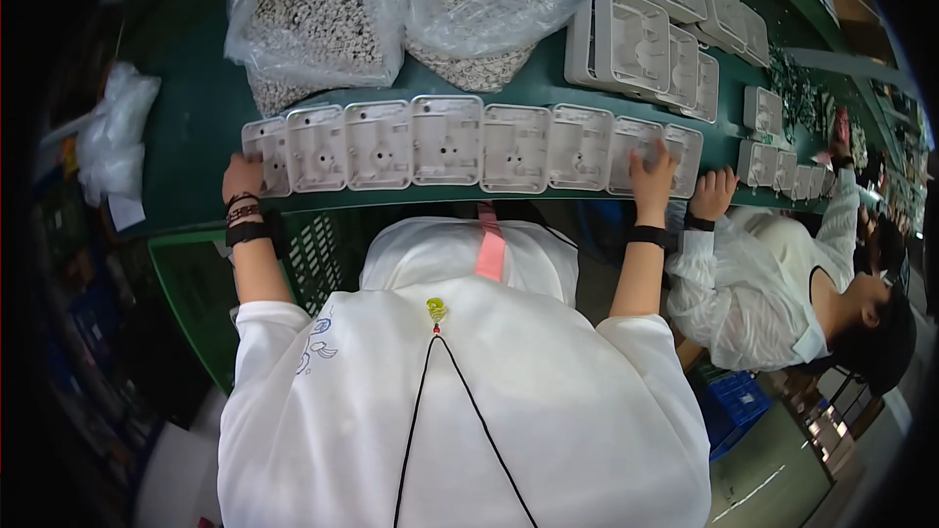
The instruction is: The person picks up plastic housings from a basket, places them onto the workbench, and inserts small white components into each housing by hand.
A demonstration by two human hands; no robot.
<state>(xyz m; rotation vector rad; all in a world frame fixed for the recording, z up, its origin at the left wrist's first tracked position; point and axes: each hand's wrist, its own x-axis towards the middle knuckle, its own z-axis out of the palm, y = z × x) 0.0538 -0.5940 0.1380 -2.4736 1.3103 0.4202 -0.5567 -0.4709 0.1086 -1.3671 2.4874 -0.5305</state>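
A row of several white plastic housings (447, 142), shallow and open-topped, lies along the near edge of the green table. At the row's left end, my left hand (244, 178) is closed around the outer edge of the leftmost housing (267, 152); some of its fingertips are hidden. My right hand (652, 181) reaches over the right end of the row. Its fingers are apart and dip into a housing (620, 152) there, beside the last one (686, 158). Whether a small part sits under those fingertips cannot be made out.
Two clear plastic bags (318, 15) (479, 0) of small pale parts stand behind the row. Stacked white housings (641, 49) are at the back right. A co-worker (773, 284) sits to my right, one hand (714, 194) near the row. A green crate (196, 284) is below left.
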